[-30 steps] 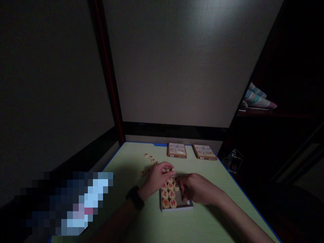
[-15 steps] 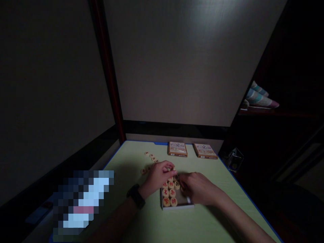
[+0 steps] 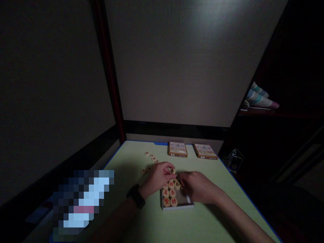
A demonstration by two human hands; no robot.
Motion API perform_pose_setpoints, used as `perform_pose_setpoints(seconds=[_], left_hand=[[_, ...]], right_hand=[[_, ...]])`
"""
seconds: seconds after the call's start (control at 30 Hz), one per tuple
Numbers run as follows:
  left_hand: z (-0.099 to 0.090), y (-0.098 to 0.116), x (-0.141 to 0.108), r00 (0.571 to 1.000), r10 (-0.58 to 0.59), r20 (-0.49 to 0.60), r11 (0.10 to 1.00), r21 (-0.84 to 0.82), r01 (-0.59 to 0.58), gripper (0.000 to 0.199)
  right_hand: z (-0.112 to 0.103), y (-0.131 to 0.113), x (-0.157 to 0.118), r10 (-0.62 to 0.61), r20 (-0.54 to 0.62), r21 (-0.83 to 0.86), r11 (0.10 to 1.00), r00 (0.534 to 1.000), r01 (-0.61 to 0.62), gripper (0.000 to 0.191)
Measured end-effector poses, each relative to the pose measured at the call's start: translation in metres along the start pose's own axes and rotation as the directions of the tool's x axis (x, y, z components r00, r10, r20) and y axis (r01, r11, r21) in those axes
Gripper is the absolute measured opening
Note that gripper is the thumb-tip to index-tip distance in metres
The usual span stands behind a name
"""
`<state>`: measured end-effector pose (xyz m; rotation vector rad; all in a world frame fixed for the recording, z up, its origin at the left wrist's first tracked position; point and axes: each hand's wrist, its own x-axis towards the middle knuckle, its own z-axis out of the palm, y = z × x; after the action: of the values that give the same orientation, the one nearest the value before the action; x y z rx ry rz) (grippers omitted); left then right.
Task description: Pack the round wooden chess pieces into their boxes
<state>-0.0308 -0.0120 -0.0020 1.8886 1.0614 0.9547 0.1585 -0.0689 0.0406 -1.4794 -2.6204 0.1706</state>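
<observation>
A shallow open box (image 3: 178,207) in front of me holds round wooden Chinese chess pieces (image 3: 172,193), with red characters in its left columns and dark ones beside them. Above the box's far part, my left hand (image 3: 158,177), wearing a dark watch, pinches a Chinese chess piece (image 3: 172,171) with a dark character. My right hand (image 3: 198,185) reaches over the box's right side with curled fingers. Its fingertips are close to a dark-marked piece inside; whatever they grip is hidden. Both hands cover much of the box's far end.
Several loose pieces (image 3: 152,156) lie on the green table (image 3: 141,216) beyond my left hand. Two flat printed boxes, a left one (image 3: 178,149) and a right one (image 3: 205,151), sit at the back. A pixelated patch covers the left table edge. Walls stand behind and left.
The piece in my left hand has tilted, so its dark-marked face now shows. My right hand has shifted only slightly. The boxes and loose pieces stay put.
</observation>
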Motion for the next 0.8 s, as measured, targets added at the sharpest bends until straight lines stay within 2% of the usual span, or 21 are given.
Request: perform_pose_setpoints(seconds=[0.07, 0.17, 0.3, 0.4, 0.5, 0.67, 0.8], left_hand=[[0.0, 0.002, -0.001, 1.0, 0.02, 0.001, 1.0, 0.016, -0.02, 0.022], [0.001, 0.006, -0.002, 0.999, 0.032, -0.007, 0.999, 0.028, -0.032, 0.024], [0.003, 0.01, -0.002, 0.999, -0.031, 0.036, 0.991, -0.125, 0.035, 0.029], [0.004, 0.007, 0.0, 0.996, -0.056, 0.062, 0.969, -0.237, 0.069, 0.035], [0.005, 0.003, 0.0, 0.994, -0.059, 0.097, 0.962, -0.261, 0.083, 0.035], [0.006, 0.0, -0.001, 0.991, -0.007, 0.132, 0.961, -0.272, 0.043, 0.032], [0.002, 0.001, -0.001, 0.996, 0.061, 0.059, 0.99, -0.129, -0.053, 0.02]], right_hand=[[-0.001, 0.0, 0.0, 0.026, -0.043, 0.049, 0.998, 0.999, -0.024, 0.014], [-0.002, 0.0, 0.001, 0.05, -0.168, 0.142, 0.99, 0.984, -0.026, 0.024], [-0.001, 0.001, 0.001, -0.087, -0.27, 0.186, 0.972, 0.959, 0.141, 0.041], [0.001, 0.0, 0.001, -0.157, -0.272, 0.161, 0.965, 0.949, 0.206, 0.035], [0.002, 0.0, 0.002, -0.169, -0.263, 0.109, 0.973, 0.95, 0.203, 0.027], [-0.005, 0.001, 0.0, -0.057, -0.216, 0.023, 0.998, 0.975, 0.063, 0.023], [-0.012, 0.001, -0.003, 0.014, -0.1, -0.017, 1.0, 0.995, -0.016, 0.02]])
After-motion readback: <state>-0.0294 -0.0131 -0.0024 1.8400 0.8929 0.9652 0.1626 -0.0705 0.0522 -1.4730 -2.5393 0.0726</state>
